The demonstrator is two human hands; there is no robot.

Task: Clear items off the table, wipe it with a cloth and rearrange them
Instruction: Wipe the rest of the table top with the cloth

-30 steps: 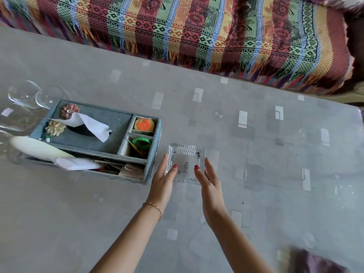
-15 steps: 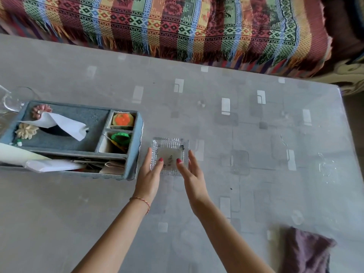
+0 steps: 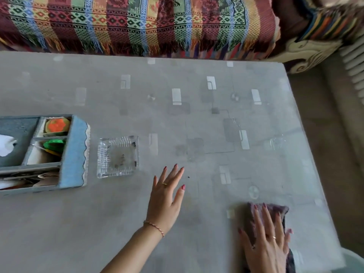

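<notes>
A square clear glass ashtray [image 3: 117, 156] with dark specks in it sits on the grey table [image 3: 137, 95], just right of a blue felt organizer box [image 3: 73, 150]. My left hand [image 3: 166, 194] hovers flat with fingers spread, to the right of and nearer than the ashtray, touching nothing. My right hand [image 3: 267, 241] lies flat with spread fingers on a purple cloth [image 3: 275, 210] at the table's near right corner. The organizer holds a white tissue [image 3: 6, 147], an orange item [image 3: 57, 126], a green item [image 3: 54, 144] and papers.
A sofa with a striped patterned throw [image 3: 137, 24] runs along the far side of the table. The table's right edge [image 3: 307, 134] borders a beige floor. A small dark crumb [image 3: 188, 177] lies near my left fingertips.
Both hands have let go of the ashtray and drawn back. My right hand has moved to the near right and come down on the purple cloth. The view has shifted right.
</notes>
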